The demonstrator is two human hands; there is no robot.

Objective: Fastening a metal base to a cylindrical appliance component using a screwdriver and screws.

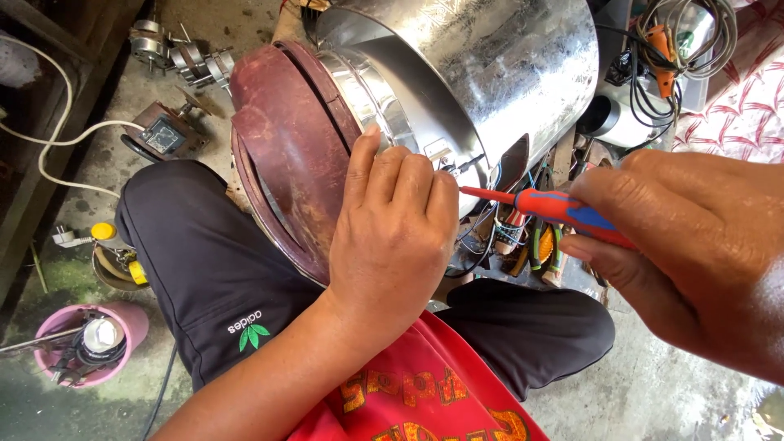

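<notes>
Stained concrete floor [653, 384] littered with a pink bucket [86, 343] and cables [661, 49].

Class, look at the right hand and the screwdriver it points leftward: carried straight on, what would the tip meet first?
Probably the small fitting on the metal drum, beside the left hand; depth is unclear. The right hand holds the screwdriver.
</notes>
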